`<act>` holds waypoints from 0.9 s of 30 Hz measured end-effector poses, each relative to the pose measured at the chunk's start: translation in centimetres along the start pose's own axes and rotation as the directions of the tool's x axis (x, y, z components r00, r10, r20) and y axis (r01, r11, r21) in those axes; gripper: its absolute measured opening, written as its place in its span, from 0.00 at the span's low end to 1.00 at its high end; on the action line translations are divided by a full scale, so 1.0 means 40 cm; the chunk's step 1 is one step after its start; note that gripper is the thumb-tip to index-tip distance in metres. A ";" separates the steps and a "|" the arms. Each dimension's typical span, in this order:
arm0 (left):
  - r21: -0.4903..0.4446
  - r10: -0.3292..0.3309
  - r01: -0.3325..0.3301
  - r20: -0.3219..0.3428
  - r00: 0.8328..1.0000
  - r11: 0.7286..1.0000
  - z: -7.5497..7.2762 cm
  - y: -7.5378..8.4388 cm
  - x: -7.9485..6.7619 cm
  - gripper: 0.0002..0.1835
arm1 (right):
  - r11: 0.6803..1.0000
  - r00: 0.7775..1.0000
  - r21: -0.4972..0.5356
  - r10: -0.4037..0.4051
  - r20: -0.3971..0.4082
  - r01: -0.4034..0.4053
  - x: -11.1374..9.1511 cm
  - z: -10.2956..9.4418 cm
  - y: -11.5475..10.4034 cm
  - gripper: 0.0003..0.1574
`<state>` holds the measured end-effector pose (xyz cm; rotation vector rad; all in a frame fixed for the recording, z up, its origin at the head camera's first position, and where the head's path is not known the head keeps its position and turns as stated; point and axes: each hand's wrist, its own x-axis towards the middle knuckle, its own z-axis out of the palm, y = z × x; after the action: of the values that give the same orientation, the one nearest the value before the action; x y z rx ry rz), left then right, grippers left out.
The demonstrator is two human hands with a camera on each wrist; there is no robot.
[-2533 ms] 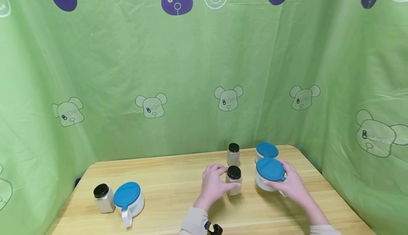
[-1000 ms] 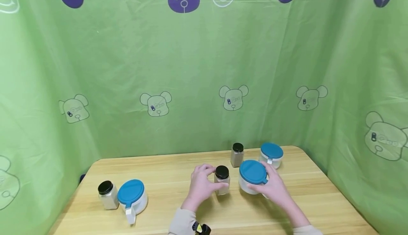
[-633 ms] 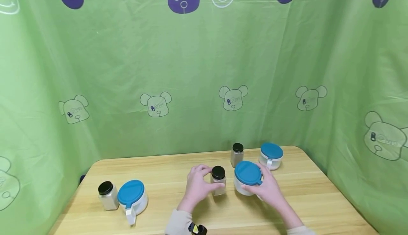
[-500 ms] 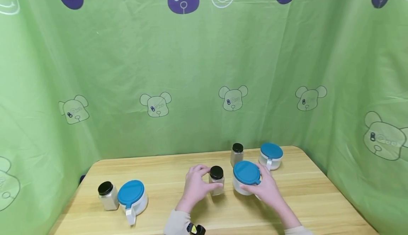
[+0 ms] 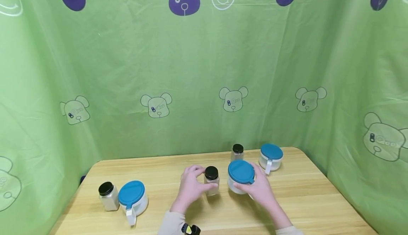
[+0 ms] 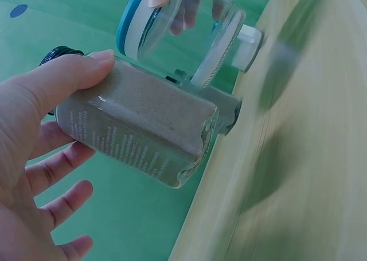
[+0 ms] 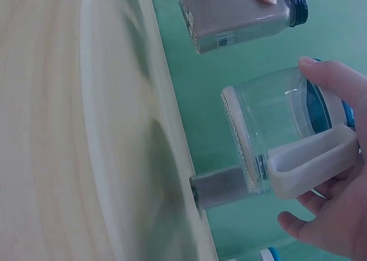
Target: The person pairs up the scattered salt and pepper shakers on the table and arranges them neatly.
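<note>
My left hand [image 5: 190, 185] pinches a square glass jar [image 5: 211, 187] with a black screw lid, thumb on one side and fingertips on the other. Greyish-brown powder fills the jar in the left wrist view, and its other fingers spread free below. To the right, my right hand [image 5: 259, 189] grips a round clear glass seasoning pot [image 7: 269, 112] near its blue lid [image 5: 241, 172]. The pot's white handle [image 7: 312, 160] points back toward the palm. Both containers are upright, side by side with a small gap, raised over the wooden table [image 5: 165, 178], where their shadows fall.
Behind the held pot stands another black-lidded jar [image 5: 237, 152], partly hidden. A second blue-lidded pot [image 5: 271, 153] is at the back right corner. At the left, a black-lidded jar [image 5: 109, 197] stands beside a blue-lidded pot [image 5: 131, 194]. A green curtain [image 5: 191, 61] surrounds the table.
Both hands have moved steadily left, carrying the jar and the pot with them. The pot now overlaps the rear jar and no longer covers the rear pot. The other containers stay put.
</note>
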<state>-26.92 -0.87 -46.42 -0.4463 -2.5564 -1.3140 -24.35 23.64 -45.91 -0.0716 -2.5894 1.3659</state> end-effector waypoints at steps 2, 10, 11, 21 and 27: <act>-0.005 0.003 -0.003 -0.002 1.000 1.000 -0.006 -0.006 -0.001 0.40 | 1.000 1.000 0.002 -0.011 -0.007 0.011 0.001 0.011 0.000 0.62; 0.000 0.008 -0.008 -0.005 1.000 1.000 -0.024 -0.029 -0.008 0.40 | 1.000 1.000 -0.010 -0.011 -0.011 0.011 -0.001 0.044 -0.010 0.64; 0.000 0.011 -0.011 -0.005 1.000 1.000 -0.027 -0.030 -0.009 0.40 | 1.000 1.000 -0.007 -0.010 -0.011 0.010 -0.001 0.047 -0.012 0.64; 0.003 0.003 -0.003 0.005 1.000 1.000 -0.054 -0.049 -0.015 0.39 | 1.000 1.000 0.012 0.006 -0.024 -0.005 -0.007 0.082 -0.036 0.65; -0.001 -0.012 0.012 0.004 1.000 1.000 -0.067 -0.062 -0.015 0.40 | 1.000 0.999 0.022 -0.006 -0.046 0.007 -0.008 0.108 -0.044 0.62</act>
<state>-27.10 -4.51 -46.95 -0.4356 -2.5656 -1.3199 -24.84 19.11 -46.88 -0.0903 -2.5338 1.3743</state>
